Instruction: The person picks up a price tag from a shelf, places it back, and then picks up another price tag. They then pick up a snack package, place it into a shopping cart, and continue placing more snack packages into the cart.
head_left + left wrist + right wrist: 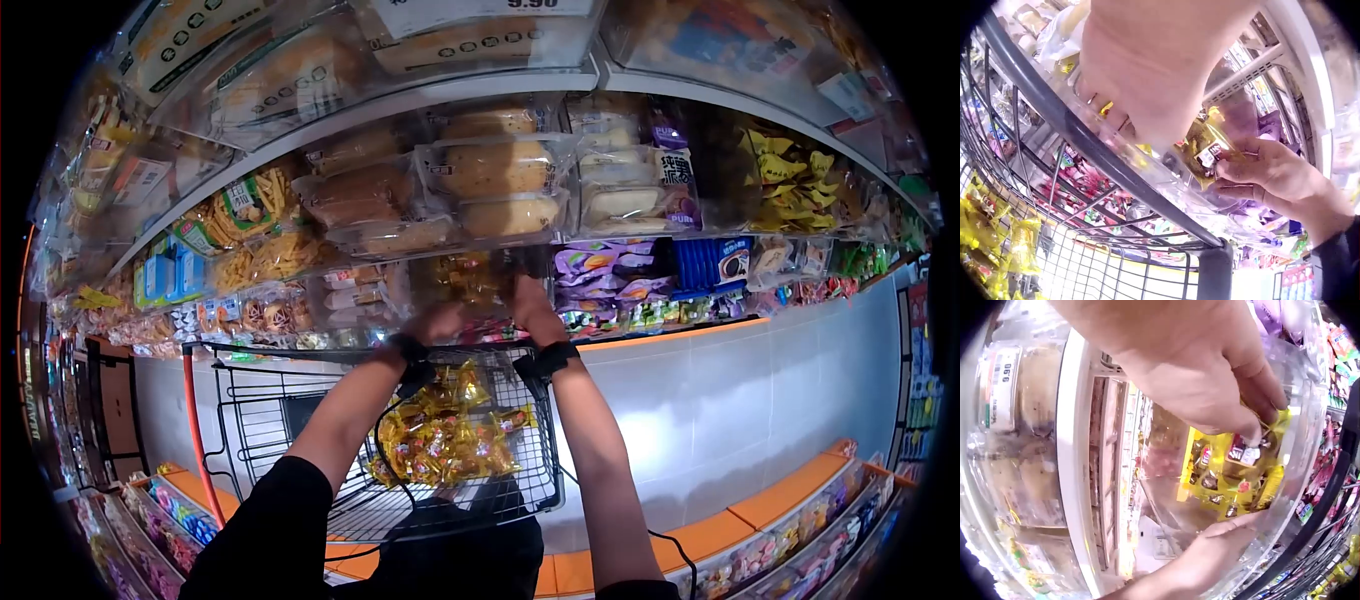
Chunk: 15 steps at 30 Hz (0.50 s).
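In the right wrist view my right hand point(1197, 369) pinches a yellow-wrapped packet point(1244, 453) over a clear shelf bin of similar packets. The left wrist view also shows the right hand point(1279, 181), thumb and fingers on the packet point(1207, 150). My left hand point(1222, 547) reaches into the same bin, its fingers extended against the packets; its fingertips are partly hidden. In the head view the left hand point(437, 322) and right hand point(537, 308) are at the bin's two sides. Yellow packets point(445, 440) lie in the wire cart below.
The wire cart point(350, 510) stands close against the shelf, its dark rim point(1085, 140) just below the hands. Purple packets point(595, 265) are right of the bin, wrapped breads point(500, 170) above. A white shelf edge point(1072, 462) runs beside the right hand.
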Each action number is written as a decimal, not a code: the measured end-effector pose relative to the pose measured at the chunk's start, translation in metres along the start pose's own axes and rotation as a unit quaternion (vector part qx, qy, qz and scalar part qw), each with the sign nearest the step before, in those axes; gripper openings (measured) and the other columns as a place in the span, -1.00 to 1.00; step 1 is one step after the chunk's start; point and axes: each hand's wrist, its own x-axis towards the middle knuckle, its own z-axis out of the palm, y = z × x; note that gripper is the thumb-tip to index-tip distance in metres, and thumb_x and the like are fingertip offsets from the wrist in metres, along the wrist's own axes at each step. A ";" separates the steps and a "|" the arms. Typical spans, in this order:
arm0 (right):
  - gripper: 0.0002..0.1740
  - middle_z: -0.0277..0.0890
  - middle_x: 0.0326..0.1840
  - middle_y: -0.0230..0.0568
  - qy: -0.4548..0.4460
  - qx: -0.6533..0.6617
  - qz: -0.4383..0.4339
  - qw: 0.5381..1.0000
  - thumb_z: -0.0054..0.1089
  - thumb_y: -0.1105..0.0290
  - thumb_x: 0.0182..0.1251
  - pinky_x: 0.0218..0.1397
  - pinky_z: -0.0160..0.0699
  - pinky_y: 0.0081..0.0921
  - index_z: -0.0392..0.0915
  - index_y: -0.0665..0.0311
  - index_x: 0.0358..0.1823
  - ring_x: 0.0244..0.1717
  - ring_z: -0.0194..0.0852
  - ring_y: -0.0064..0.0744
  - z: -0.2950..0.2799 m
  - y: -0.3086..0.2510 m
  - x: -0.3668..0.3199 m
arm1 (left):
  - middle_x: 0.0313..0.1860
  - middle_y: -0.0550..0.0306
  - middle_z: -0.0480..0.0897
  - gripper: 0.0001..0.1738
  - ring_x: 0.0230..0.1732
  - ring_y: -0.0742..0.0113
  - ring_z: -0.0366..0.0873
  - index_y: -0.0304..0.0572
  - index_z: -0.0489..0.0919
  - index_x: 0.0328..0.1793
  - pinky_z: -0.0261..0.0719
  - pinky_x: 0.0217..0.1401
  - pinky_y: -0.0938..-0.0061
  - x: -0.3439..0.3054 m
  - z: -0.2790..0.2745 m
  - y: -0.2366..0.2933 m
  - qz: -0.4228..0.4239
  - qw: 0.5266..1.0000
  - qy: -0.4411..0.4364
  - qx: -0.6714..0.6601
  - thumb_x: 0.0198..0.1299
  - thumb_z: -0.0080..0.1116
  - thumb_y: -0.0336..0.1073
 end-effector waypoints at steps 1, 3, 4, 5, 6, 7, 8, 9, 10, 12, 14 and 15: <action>-0.66 0.56 -0.14 0.26 -0.013 -0.005 -0.012 1.000 0.21 0.40 0.13 0.01 0.54 -0.03 0.50 0.30 -0.04 -0.02 0.52 0.21 -0.004 -0.001 -0.002 | -0.11 -0.33 0.62 -0.47 -0.15 -0.18 0.62 -0.21 0.45 0.25 0.58 -0.14 0.13 0.004 0.000 -0.003 0.011 1.000 0.007 -0.003 0.07 -0.03 -0.36; -0.68 0.55 -0.14 0.27 -0.017 0.001 -0.021 1.000 0.16 0.42 0.17 0.02 0.52 -0.03 0.50 0.32 -0.03 0.00 0.51 0.22 -0.009 -0.003 -0.011 | -0.10 -0.34 0.62 -0.35 -0.16 -0.17 0.63 -0.21 0.36 0.37 0.59 -0.14 0.15 0.009 0.003 -0.010 0.030 0.999 0.020 -0.009 0.03 -0.03 -0.41; -0.69 0.55 -0.13 0.28 -0.017 0.005 -0.025 1.000 0.14 0.43 0.18 0.02 0.52 -0.02 0.50 0.33 -0.03 0.01 0.50 0.22 -0.010 -0.004 -0.014 | -0.03 -0.35 0.59 -0.33 -0.10 -0.15 0.62 -0.21 0.34 0.38 0.59 -0.09 0.15 -0.001 -0.007 0.001 0.017 0.999 0.011 -0.038 0.03 0.00 -0.41; -0.70 0.56 -0.12 0.25 -0.027 -0.005 -0.021 0.999 0.15 0.45 0.18 0.03 0.53 -0.04 0.51 0.33 -0.04 0.01 0.51 0.21 -0.009 -0.005 -0.013 | 0.04 -0.36 0.56 -0.32 -0.04 -0.13 0.60 -0.21 0.33 0.39 0.58 -0.05 0.14 -0.018 -0.026 0.025 0.003 0.998 0.003 -0.066 0.03 0.03 -0.42; -0.71 0.57 -0.11 0.22 -0.036 -0.014 -0.018 0.999 0.15 0.47 0.18 0.04 0.53 -0.07 0.52 0.33 -0.05 0.01 0.52 0.19 -0.006 -0.006 -0.011 | 0.07 -0.37 0.54 -0.29 0.00 -0.12 0.58 -0.23 0.30 0.40 0.56 0.00 0.16 -0.019 -0.026 0.024 0.023 0.998 0.027 -0.061 0.01 0.04 -0.44; -0.73 0.58 -0.09 0.19 -0.046 -0.024 -0.016 0.999 0.16 0.49 0.17 0.05 0.54 -0.09 0.53 0.33 -0.06 0.01 0.53 0.17 -0.002 -0.006 -0.009 | 0.11 -0.38 0.52 -0.27 0.05 -0.11 0.57 -0.25 0.28 0.42 0.54 0.05 0.18 -0.019 -0.026 0.024 0.043 0.996 0.051 -0.055 -0.01 0.05 -0.46; -0.73 0.58 -0.11 0.19 -0.035 -0.032 -0.023 0.999 0.15 0.49 0.18 0.04 0.54 -0.08 0.53 0.34 -0.07 0.00 0.54 0.17 0.004 -0.004 -0.004 | 0.11 -0.38 0.52 -0.22 0.07 -0.11 0.55 -0.29 0.25 0.44 0.51 0.11 0.22 -0.002 -0.006 -0.002 0.097 0.989 0.106 -0.013 -0.05 0.04 -0.50; -0.74 0.59 -0.12 0.19 -0.026 -0.039 -0.031 0.998 0.13 0.49 0.18 0.03 0.54 -0.08 0.53 0.34 -0.08 -0.01 0.54 0.17 0.015 0.001 0.003 | 0.11 -0.39 0.52 -0.18 0.10 -0.11 0.54 -0.33 0.22 0.46 0.48 0.16 0.26 0.007 0.005 -0.018 0.150 0.975 0.160 0.028 -0.09 0.03 -0.53; -0.74 0.59 -0.13 0.19 -0.021 -0.046 -0.037 0.998 0.12 0.49 0.18 0.02 0.54 -0.08 0.54 0.34 -0.08 -0.02 0.55 0.16 0.025 0.004 0.005 | 0.15 -0.40 0.49 -0.17 0.15 -0.10 0.51 -0.36 0.21 0.46 0.44 0.21 0.27 0.005 0.005 -0.021 0.141 0.979 0.143 -0.022 -0.09 0.04 -0.55; -0.79 0.59 -0.16 0.17 0.007 -0.041 -0.067 0.997 0.11 0.50 0.18 0.01 0.55 -0.08 0.55 0.34 -0.14 -0.06 0.56 0.15 0.041 0.013 0.012 | 0.23 -0.40 0.42 -0.15 0.25 -0.06 0.44 -0.42 0.18 0.46 0.34 0.31 0.30 0.000 0.006 -0.025 0.119 0.979 0.110 -0.121 -0.10 0.06 -0.57; -0.80 0.58 -0.18 0.18 0.008 -0.032 -0.080 0.996 0.11 0.52 0.14 0.02 0.54 -0.08 0.55 0.35 -0.19 -0.06 0.54 0.17 0.049 0.014 0.019 | 0.26 -0.38 0.41 -0.15 0.29 -0.06 0.40 -0.44 0.15 0.46 0.30 0.34 0.30 0.001 0.011 -0.030 0.208 0.957 0.177 -0.098 -0.07 0.08 -0.57; -0.80 0.57 -0.18 0.20 -0.006 -0.026 -0.079 0.997 0.11 0.53 0.10 0.04 0.52 -0.07 0.54 0.36 -0.20 -0.05 0.53 0.19 0.054 0.013 0.025 | 0.27 -0.37 0.40 -0.15 0.30 -0.06 0.39 -0.44 0.14 0.47 0.28 0.36 0.30 0.001 0.014 -0.031 0.251 0.941 0.209 -0.087 -0.06 0.09 -0.57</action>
